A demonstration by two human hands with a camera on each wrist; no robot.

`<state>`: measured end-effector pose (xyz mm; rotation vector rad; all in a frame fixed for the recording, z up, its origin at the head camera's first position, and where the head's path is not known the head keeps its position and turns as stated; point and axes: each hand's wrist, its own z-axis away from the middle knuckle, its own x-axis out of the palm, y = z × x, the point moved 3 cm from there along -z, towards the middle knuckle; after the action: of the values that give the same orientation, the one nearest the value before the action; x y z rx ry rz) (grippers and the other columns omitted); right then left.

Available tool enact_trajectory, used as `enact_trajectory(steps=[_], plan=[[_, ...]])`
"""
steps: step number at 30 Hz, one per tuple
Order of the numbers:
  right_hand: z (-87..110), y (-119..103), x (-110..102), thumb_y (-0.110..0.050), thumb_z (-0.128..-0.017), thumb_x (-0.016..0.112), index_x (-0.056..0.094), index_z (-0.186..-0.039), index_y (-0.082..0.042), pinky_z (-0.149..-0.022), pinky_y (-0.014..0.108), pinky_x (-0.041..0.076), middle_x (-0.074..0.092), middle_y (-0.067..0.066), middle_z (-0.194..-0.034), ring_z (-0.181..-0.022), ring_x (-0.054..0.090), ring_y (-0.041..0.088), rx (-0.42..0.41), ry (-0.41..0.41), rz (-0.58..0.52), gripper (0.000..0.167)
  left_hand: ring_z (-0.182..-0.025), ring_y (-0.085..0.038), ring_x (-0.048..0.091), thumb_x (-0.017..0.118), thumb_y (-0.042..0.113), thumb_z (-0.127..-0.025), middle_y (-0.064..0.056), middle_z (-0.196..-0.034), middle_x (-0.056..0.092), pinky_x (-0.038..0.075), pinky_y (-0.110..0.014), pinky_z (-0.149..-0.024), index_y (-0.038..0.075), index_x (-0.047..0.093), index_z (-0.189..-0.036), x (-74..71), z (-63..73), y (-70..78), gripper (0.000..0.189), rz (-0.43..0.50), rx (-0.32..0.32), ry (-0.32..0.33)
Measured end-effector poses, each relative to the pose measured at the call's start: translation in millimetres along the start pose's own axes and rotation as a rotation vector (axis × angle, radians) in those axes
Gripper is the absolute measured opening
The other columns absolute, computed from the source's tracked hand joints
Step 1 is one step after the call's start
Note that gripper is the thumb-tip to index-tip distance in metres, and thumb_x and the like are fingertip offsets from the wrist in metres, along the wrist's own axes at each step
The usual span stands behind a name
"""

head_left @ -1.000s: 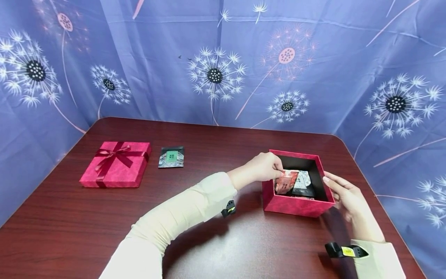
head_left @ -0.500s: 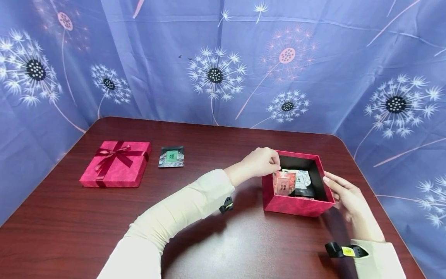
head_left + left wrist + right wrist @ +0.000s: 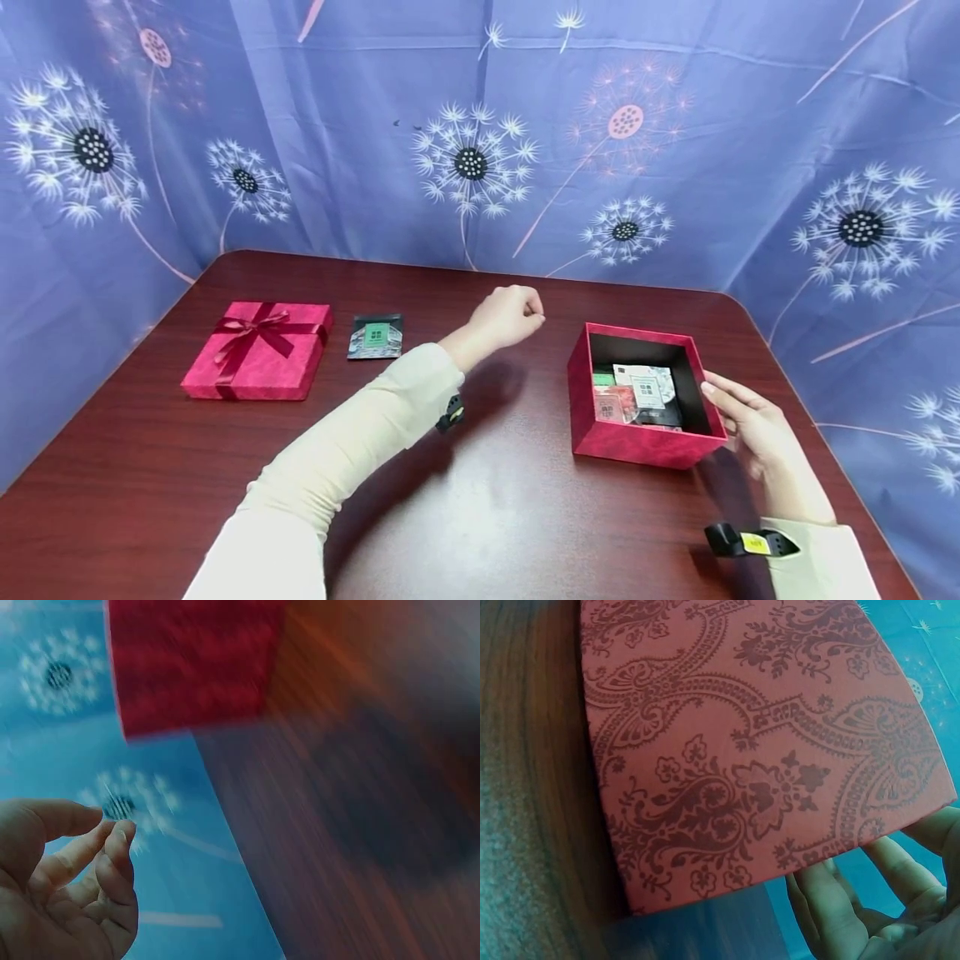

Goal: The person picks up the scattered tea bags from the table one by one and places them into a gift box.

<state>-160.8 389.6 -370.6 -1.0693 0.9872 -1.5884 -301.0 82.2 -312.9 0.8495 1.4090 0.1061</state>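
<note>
My left hand (image 3: 504,318) is in the air over the table, left of the box, with nothing in it. In the left wrist view its fingers (image 3: 120,874) are loosely bent and the thumb is near their tips. The red patterned gift box (image 3: 645,444) stands without its lid on the right. Inside lie a red sachet (image 3: 609,407), a white-and-black sachet (image 3: 647,390) and part of a green one (image 3: 602,378). My right hand (image 3: 757,425) grips the box's right wall at the rim, its fingertips at the edge in the right wrist view.
At the left of the dark wooden table (image 3: 480,500) lies the red lid (image 3: 258,350) with a ribbon bow. A green-labelled black sachet (image 3: 376,337) lies beside it. A blue dandelion-print curtain (image 3: 375,125) hangs behind the table's back edge.
My left hand has let go of the red sachet inside the box and moved left, out over the table. The right hand has stayed at the box's rim.
</note>
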Motion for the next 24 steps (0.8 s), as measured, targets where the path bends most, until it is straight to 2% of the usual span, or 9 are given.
enact_trajectory(steps=[5, 9, 14, 21, 24], plan=[[-0.1, -0.5, -1.0, -0.016, -0.095, 0.057, 0.074, -0.095, -0.037, -0.061, 0.029, 0.057, 0.071, -0.011, -0.084, -0.07, 0.067, 0.008, -0.003, -0.022, 0.004, 0.027, -0.092, -0.02, 0.065, 0.062, 0.024, -0.089, -0.002, -0.099, 0.069, 0.052, -0.038, -0.074, 0.013, 0.067, -0.095, -17.6, -6.0, -33.9, 0.013, -0.058, -0.104, 0.042], [-0.3, -0.2, 0.0, -0.016, -0.095, 0.056, 0.073, -0.096, -0.038, -0.062, 0.029, 0.057, 0.071, -0.011, -0.086, -0.072, 0.067, 0.007, -0.001, -0.032, 0.01, 0.028, -0.098, -0.023, 0.064, 0.062, 0.025, -0.089, -0.003, -0.105, 0.069, 0.052, -0.041, -0.079, 0.012, 0.066, -0.098, -30.3, -6.4, -58.5, 0.017, -0.087, -0.183, 0.047], [0.6, -0.5, -0.6, -0.016, -0.095, 0.057, 0.074, -0.096, -0.037, -0.059, 0.027, 0.056, 0.071, -0.011, -0.083, -0.066, 0.063, 0.007, 0.0, -0.019, 0.006, 0.027, -0.104, -0.026, 0.061, 0.064, 0.029, -0.088, -0.007, -0.112, 0.065, 0.049, -0.043, -0.084, 0.009, 0.062, -0.105, -39.4, -5.2, -83.3, 0.026, -0.115, -0.273, 0.002], [-0.3, -0.2, -0.7, -0.016, -0.095, 0.057, 0.074, -0.095, -0.037, -0.062, 0.028, 0.057, 0.072, -0.011, -0.086, -0.073, 0.068, 0.007, -0.005, -0.028, 0.0, 0.027, -0.111, -0.032, 0.056, 0.068, 0.032, -0.084, -0.015, -0.118, 0.06, 0.046, -0.042, -0.093, 0.001, 0.056, -0.112, -53.1, 3.5, -116.6, 0.044, -0.156, -0.386, -0.074], [-0.3, 0.4, -0.6, -0.016, -0.095, 0.057, 0.074, -0.095, -0.038, -0.063, 0.028, 0.057, 0.072, -0.011, -0.086, -0.074, 0.068, 0.007, 0.002, -0.026, 0.003, 0.027, -0.115, -0.039, 0.052, 0.069, 0.032, -0.082, -0.021, -0.123, 0.056, 0.044, -0.046, -0.095, -0.001, 0.055, -0.115, -58.7, 10.1, -129.8, 0.048, -0.168, -0.455, -0.074]])
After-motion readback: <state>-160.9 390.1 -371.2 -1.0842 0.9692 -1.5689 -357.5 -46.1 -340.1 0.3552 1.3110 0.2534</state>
